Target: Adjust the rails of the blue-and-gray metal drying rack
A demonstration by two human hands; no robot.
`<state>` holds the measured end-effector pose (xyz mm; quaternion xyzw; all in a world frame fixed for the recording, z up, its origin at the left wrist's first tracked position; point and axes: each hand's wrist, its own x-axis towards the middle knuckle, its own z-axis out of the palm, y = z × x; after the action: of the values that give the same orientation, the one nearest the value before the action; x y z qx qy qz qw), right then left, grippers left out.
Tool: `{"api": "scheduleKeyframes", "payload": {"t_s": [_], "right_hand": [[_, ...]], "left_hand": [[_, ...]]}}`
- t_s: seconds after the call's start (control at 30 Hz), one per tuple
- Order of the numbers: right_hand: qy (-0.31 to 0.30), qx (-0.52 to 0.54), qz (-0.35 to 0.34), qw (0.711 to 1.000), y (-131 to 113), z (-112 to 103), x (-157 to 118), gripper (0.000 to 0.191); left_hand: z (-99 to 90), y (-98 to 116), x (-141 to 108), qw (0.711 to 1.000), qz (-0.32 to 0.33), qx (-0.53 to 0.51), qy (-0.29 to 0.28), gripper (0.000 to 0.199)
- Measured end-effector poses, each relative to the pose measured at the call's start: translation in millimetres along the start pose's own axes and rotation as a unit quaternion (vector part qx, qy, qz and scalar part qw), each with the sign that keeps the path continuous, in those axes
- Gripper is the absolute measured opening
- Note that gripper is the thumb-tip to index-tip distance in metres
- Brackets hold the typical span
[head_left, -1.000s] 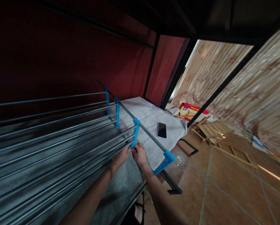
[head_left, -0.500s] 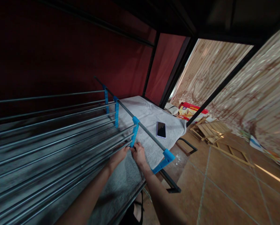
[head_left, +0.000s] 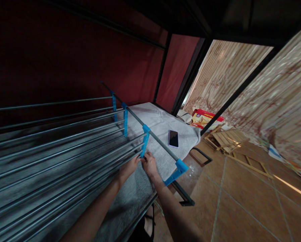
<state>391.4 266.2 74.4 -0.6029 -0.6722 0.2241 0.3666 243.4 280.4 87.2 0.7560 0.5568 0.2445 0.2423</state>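
A rack of long grey metal tubes [head_left: 97,136] joined by blue plastic brackets lies across the grey cloth. At the lower end of one blue bracket [head_left: 145,143], both my hands meet with their fingers closed. My left hand [head_left: 131,165] is pinched around the end of a metal tube beside that bracket. My right hand [head_left: 149,164] grips the bracket's bottom from the right. The fingertips partly hide the joint between them. A cross tube [head_left: 162,144] runs above my right hand to another blue bracket [head_left: 177,171] at the near end.
A phone [head_left: 173,138] lies on the grey cloth [head_left: 157,117] to the right. Black metal frame posts [head_left: 190,79] rise around the bed-like surface. On the tiled floor [head_left: 236,205] are wooden slatted pieces [head_left: 228,141] and a red and yellow box [head_left: 203,118].
Almost nothing differs. Both hands stay at the bracket's lower end, with only a very slight shift of the hands and the view.
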Motion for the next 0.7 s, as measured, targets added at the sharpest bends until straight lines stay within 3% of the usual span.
{"api": "scheduleKeyframes", "payload": {"t_s": [0.3,0.7], "right_hand": [[0.0,-0.003,-0.008,1.0,0.2,-1.2,0.1,0.019],[-0.006,-0.018,-0.013,1.0,1.4,0.5,-0.5,0.021]], "left_hand": [[9.7,-7.4,-2.0,1.0,-0.019,-0.015,0.003,0.037],[5.9,-0.9,-1.2,0.999,-0.026,-0.026,-0.001,0.034]]}}
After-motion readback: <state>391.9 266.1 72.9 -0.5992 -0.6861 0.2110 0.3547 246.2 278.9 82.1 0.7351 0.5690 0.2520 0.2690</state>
